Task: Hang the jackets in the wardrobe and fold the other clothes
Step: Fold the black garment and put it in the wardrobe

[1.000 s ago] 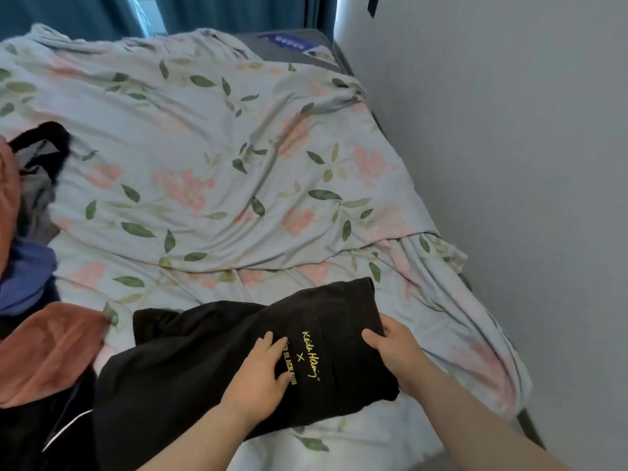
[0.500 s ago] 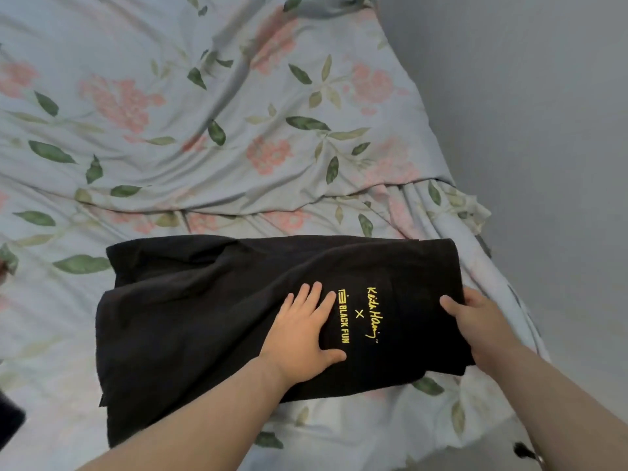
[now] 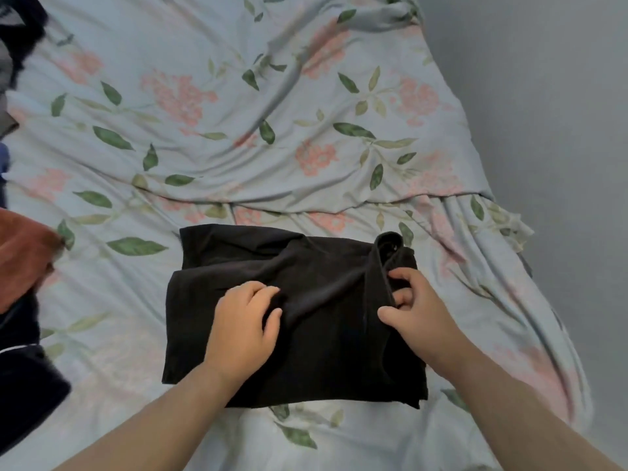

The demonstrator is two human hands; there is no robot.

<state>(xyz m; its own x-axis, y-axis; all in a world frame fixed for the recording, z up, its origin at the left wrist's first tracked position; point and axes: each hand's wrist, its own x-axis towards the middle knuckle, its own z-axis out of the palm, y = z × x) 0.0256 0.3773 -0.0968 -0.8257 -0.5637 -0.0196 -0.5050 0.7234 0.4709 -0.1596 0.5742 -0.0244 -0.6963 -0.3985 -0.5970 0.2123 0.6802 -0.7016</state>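
Note:
A black garment (image 3: pixel 316 338) lies folded into a rough rectangle on the floral bedspread (image 3: pixel 238 130), near the bed's front edge. My left hand (image 3: pixel 243 321) sits on the middle of the garment with its fingers curled into the cloth. My right hand (image 3: pixel 413 311) grips the garment's right end, where a raised fold of cloth stands up between thumb and fingers. The yellow print on the cloth is hidden.
More clothes lie at the left edge: a rust-brown piece (image 3: pixel 23 263), a dark garment (image 3: pixel 23 385) below it, and dark and grey cloth (image 3: pixel 13 39) at the top left. A grey wall (image 3: pixel 560 130) runs along the bed's right side.
The right end of the black garment has been lifted and turned inward, hiding the yellow print. My left hand went from flat to curled on the cloth. The view moved closer.

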